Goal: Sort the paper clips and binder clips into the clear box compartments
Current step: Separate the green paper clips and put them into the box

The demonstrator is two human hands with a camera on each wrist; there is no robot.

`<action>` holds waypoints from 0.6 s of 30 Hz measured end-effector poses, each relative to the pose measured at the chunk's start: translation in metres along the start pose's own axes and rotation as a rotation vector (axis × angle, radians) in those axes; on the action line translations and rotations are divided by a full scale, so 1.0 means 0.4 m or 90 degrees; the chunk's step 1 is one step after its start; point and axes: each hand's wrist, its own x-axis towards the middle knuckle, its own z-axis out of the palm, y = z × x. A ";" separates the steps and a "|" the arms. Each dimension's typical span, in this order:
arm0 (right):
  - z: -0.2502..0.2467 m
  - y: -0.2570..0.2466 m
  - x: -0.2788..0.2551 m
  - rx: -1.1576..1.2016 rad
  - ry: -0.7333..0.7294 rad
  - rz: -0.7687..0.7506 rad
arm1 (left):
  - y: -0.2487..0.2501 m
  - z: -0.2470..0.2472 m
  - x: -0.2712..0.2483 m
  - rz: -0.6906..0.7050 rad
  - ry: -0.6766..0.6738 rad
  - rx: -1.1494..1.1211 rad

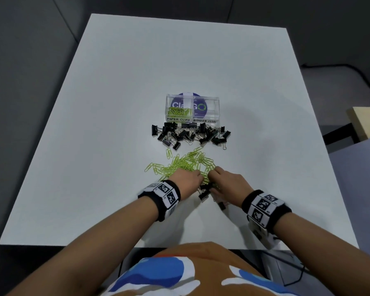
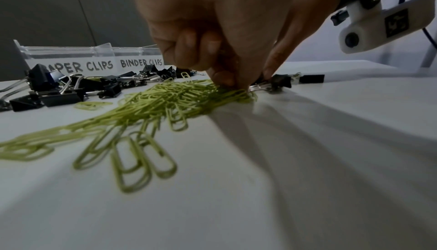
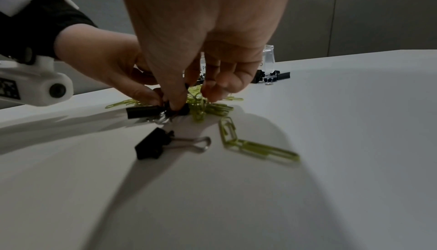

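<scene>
Near counter's front edge, both hands down in green paper clips (image 1: 186, 164): left hand (image 1: 187, 180) pinching a bunch, right hand (image 3: 189, 63) pinching a binder clip (image 3: 151, 111). Clear box (image 1: 192, 108) straight ahead toward far edge, w/ binder clip pile (image 1: 190, 133) between.

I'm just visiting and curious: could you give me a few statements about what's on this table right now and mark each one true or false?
1. The clear box has green paper clips in its compartment labelled PAPER CLIPS. True.
2. The compartment labelled BINDER CLIPS is full of black clips. False: no clips show in it; the black binder clips lie on the table in front of the box.
3. Both hands are down at the near edge of the loose green paper clips. True: the left hand and right hand meet there.
4. The paper clips on the table are red. False: they are yellow-green.
5. A few binder clips lie close to the hands, apart from the big group. True.
</scene>
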 end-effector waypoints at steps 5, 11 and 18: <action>-0.010 -0.007 0.003 0.007 -0.020 0.002 | 0.004 -0.006 -0.018 0.024 0.034 -0.013; -0.019 -0.014 0.000 0.018 -0.041 0.002 | 0.002 0.001 -0.010 -0.016 0.027 -0.046; -0.018 -0.013 0.008 0.026 -0.042 0.013 | -0.010 -0.003 -0.027 0.045 0.017 -0.043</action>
